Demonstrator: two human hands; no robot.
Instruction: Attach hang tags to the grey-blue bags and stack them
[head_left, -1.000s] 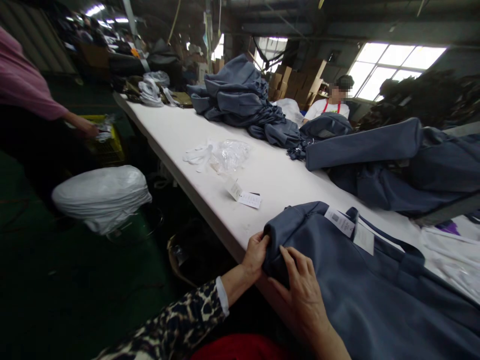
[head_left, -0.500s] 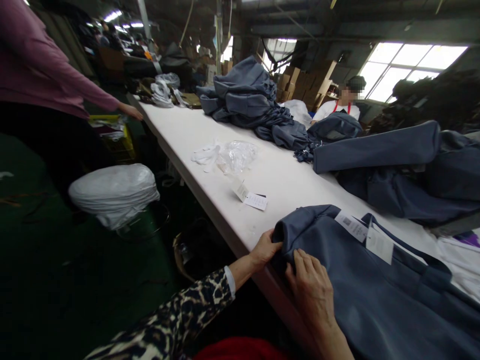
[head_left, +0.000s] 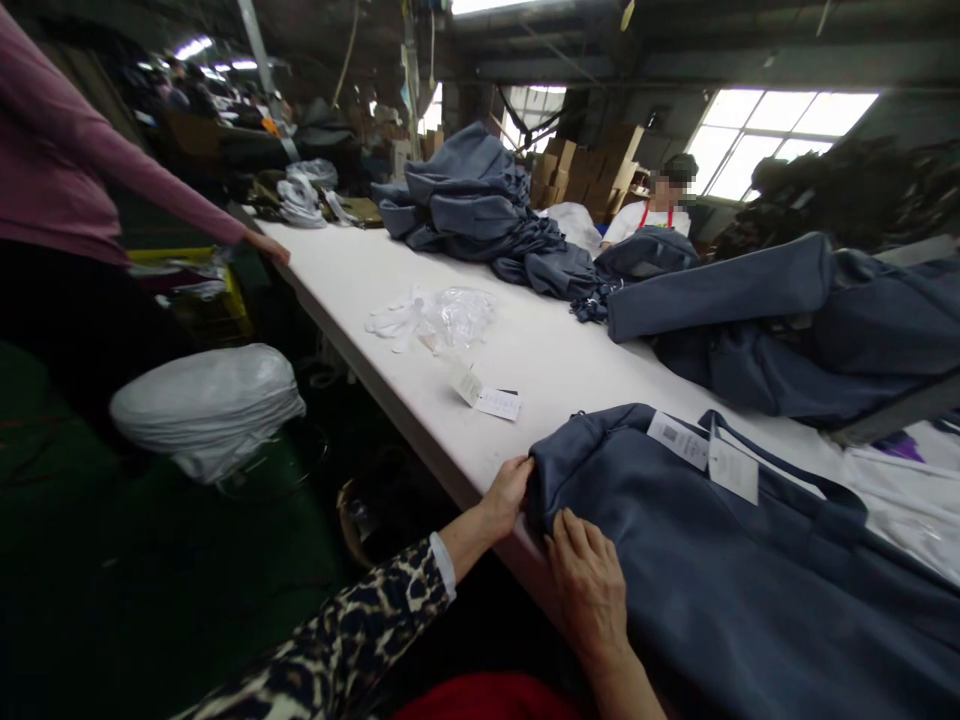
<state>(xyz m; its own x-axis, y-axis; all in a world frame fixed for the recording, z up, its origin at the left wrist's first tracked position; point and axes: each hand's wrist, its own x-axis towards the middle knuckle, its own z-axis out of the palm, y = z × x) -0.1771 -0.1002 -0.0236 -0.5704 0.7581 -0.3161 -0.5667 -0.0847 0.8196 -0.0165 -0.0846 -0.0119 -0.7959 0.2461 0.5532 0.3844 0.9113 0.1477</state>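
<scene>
A slate-blue bag (head_left: 720, 560) with a strap handle lies along the near edge of the white table (head_left: 390, 400). Two paper tags (head_left: 735, 470) rest on its upper side by the handle. My left hand (head_left: 506, 495) is closed on the bag's left end, its thumb and fingers pinching the corner. My right hand (head_left: 589, 575) grips the bag's near edge a little to the right, fingers curled on the fabric and thumb mostly hidden.
On the table lie loose tags (head_left: 487, 395), white gloves (head_left: 394, 320), a clear plastic bag (head_left: 459, 315) and a heap of blue bags (head_left: 465, 195). More bags (head_left: 720, 285) lie right. A covered stool (head_left: 210, 400) and a person in pink (head_left: 67, 150) are left; another person (head_left: 652, 215) is behind.
The view has turned slightly right. The bag's left end now looks smoother and fuller, with both hands still on it. The person in pink still has a hand at the table edge.
</scene>
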